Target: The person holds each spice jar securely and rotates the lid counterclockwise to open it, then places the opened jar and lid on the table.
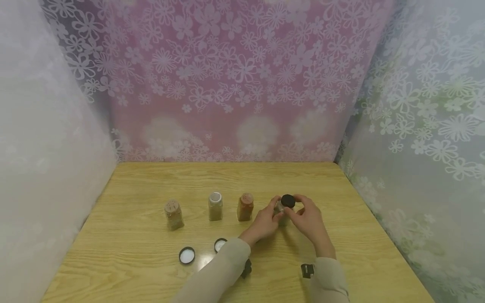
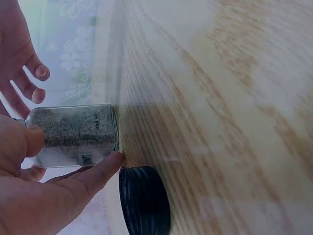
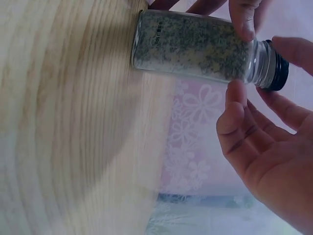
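At the right of the row, a clear glass spice jar (image 3: 195,46) with grey-green flecked contents stands upright on the table. My left hand (image 1: 266,221) grips the jar's body, thumb on one side and fingers on the other, as the left wrist view shows. At the jar's top, a black lid (image 1: 288,200) sits over the neck, with the glass screw thread showing below it. My right hand (image 1: 308,216) pinches this lid between thumb and fingers. In the right wrist view, part of the right hand (image 3: 274,142) is right beside the jar's neck.
Left of my hands stand a jar of red-brown spice (image 1: 245,208), a pale-topped jar (image 1: 215,208) and a tan-topped jar (image 1: 174,215). Nearer me lie two black lids, one (image 1: 187,255) with its white inside up, the other (image 2: 144,200) partly behind my left sleeve in the head view.
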Demonstrator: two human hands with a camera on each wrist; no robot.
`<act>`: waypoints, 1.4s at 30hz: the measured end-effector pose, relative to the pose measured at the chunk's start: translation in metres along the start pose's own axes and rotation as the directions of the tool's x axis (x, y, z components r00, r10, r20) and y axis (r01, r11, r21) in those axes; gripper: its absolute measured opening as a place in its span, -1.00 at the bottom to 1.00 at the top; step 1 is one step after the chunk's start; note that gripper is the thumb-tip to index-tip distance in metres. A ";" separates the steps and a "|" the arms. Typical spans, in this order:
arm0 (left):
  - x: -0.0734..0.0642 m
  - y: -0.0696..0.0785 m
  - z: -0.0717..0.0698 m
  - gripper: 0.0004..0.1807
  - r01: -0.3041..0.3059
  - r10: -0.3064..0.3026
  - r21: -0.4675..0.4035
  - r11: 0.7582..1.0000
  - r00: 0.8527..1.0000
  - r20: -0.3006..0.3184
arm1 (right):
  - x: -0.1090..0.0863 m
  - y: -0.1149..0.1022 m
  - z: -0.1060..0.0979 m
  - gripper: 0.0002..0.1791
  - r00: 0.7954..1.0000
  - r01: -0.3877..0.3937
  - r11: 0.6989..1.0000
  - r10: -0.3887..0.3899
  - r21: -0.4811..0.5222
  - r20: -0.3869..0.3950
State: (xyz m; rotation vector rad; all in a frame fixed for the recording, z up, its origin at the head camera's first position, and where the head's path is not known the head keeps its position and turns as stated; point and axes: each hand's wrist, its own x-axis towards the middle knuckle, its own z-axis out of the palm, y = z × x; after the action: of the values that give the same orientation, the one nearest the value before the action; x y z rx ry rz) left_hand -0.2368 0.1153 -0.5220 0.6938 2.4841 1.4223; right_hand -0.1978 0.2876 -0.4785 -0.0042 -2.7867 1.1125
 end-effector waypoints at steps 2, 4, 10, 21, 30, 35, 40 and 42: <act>0.000 -0.001 0.001 -0.37 0.002 -0.002 -0.014 1.000 1.000 0.007 | 0.001 -0.001 0.002 -0.26 1.000 0.022 1.000 -0.022 -0.004 0.004; 0.000 -0.001 0.001 -0.36 0.001 -0.001 -0.032 0.999 1.000 0.017 | 0.002 -0.002 0.004 -0.25 0.999 0.037 0.999 -0.037 -0.011 0.005; 0.001 -0.001 0.003 -0.34 -0.003 0.004 -0.056 0.998 1.000 0.019 | 0.006 -0.001 0.007 -0.28 0.998 0.063 0.997 -0.063 -0.040 -0.012; 0.000 0.002 -0.002 -0.35 0.004 -0.004 -0.022 1.000 1.000 0.002 | -0.002 0.003 0.002 -0.27 0.999 -0.045 0.996 0.046 0.075 -0.012; -0.001 0.002 -0.002 -0.37 0.023 -0.022 -0.031 0.999 1.000 0.014 | 0.001 -0.001 0.004 -0.28 1.000 -0.008 0.999 0.009 0.053 -0.017; 0.000 0.000 -0.002 -0.37 0.000 0.001 -0.018 1.000 1.000 0.018 | 0.006 -0.002 0.010 -0.27 0.998 0.042 0.999 -0.042 0.007 -0.038; 0.000 0.001 -0.003 -0.37 0.000 0.001 -0.009 1.000 1.000 0.010 | 0.007 -0.001 0.011 -0.31 0.998 0.050 0.999 -0.049 0.003 -0.041; 0.000 0.001 -0.003 -0.37 0.001 -0.001 -0.013 1.000 1.000 0.010 | 0.007 -0.001 0.009 -0.28 0.998 0.045 0.999 -0.045 0.004 -0.040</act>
State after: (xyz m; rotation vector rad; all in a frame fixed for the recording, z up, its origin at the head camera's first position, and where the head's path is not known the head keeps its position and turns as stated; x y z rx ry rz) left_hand -0.2375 0.1134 -0.5198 0.6951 2.4648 1.4302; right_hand -0.2058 0.2812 -0.4839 0.0364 -2.7346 1.0960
